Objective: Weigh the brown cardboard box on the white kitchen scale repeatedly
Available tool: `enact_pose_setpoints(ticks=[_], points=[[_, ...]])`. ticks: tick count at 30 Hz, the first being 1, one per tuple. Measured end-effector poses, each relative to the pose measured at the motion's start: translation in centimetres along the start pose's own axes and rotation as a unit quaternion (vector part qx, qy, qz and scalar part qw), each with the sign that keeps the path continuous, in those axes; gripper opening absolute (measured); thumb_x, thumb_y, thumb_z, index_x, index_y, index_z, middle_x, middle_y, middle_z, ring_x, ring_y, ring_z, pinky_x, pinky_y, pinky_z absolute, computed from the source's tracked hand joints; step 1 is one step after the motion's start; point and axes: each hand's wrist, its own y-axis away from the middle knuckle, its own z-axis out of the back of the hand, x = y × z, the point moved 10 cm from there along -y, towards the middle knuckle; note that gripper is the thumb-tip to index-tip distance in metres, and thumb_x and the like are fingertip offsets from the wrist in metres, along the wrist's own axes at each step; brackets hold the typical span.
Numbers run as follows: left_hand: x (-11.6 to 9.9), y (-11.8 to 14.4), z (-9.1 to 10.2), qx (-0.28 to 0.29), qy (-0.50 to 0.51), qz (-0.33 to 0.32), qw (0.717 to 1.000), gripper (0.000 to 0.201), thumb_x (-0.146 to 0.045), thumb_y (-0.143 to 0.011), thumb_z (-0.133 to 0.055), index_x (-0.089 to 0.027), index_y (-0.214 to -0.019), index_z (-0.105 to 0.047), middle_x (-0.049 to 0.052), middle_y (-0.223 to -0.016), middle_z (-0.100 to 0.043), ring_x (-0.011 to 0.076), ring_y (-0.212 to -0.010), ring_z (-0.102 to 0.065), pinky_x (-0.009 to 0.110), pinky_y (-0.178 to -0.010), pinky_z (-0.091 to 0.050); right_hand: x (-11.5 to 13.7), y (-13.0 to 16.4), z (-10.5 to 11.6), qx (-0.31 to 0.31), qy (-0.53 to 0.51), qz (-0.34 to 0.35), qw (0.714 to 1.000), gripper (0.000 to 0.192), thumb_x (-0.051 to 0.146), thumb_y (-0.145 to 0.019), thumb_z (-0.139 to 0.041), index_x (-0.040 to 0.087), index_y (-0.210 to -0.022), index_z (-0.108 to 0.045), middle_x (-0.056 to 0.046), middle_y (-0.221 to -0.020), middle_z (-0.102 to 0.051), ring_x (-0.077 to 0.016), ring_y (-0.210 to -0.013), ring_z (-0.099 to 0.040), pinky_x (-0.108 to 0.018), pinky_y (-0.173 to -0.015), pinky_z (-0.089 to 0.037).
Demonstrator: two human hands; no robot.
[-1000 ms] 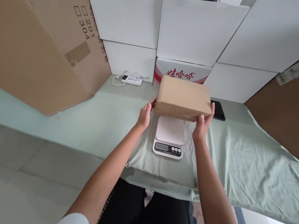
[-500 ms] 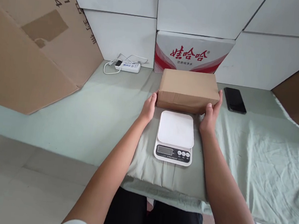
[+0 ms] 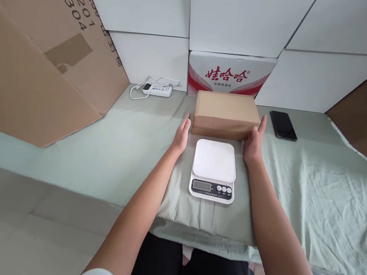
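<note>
The plain brown cardboard box [image 3: 227,115] sits on the green cloth just beyond the white digital kitchen scale [image 3: 213,170]. The left hand [image 3: 181,135] and right hand [image 3: 255,141], open and flat, touch its ends without gripping; setting-down looks finished.

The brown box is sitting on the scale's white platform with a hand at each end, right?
Not quite. The head view shows the brown box on the green cloth behind the scale, whose platform is bare. The left hand and right hand are at its ends.
</note>
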Motion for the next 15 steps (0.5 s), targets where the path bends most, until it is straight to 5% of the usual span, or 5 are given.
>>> enact_pose_setpoints(ticks=[3,9,15], points=[[-0.2,-0.1,0.4,-0.013,0.006,-0.001,1.000,0.092,-0.090,-0.099,-0.043,-0.026,-0.164,-0.058,0.006,-0.186,-0.040,0.0320,-0.178,-0.028,0.050,-0.147,-0.024,0.1,0.4,-0.1,0.000,-0.028,-0.021,0.999,0.126,0.089,-0.078,-0.066,0.033,-0.180,-0.017,-0.008,-0.187,-0.038,-0.0339,-0.175,-0.038,-0.065,-0.145,-0.029],[-0.4,0.3,-0.6,0.028,-0.018,-0.001,0.999,0.088,-0.088,-0.099,-0.048,-0.026,-0.160,-0.063,0.008,-0.181,-0.050,0.0349,-0.176,-0.032,0.056,-0.146,-0.023,1.4,0.9,-0.8,0.017,0.022,0.031,0.999,0.093,0.077,-0.085,-0.067,0.038,-0.166,-0.046,-0.001,-0.182,-0.046,-0.0301,-0.176,-0.032,-0.061,-0.149,-0.017],[-1.5,0.8,-1.1,0.039,-0.019,-0.020,0.999,0.087,-0.088,-0.098,-0.051,-0.026,-0.157,-0.065,0.009,-0.175,-0.058,0.0361,-0.176,-0.032,0.055,-0.146,-0.023,1.5,1.1,-0.7,0.011,0.044,0.037,0.998,0.090,0.072,-0.086,-0.069,0.036,-0.165,-0.046,-0.003,-0.181,-0.047,-0.0301,-0.175,-0.036,-0.060,-0.149,-0.020]])
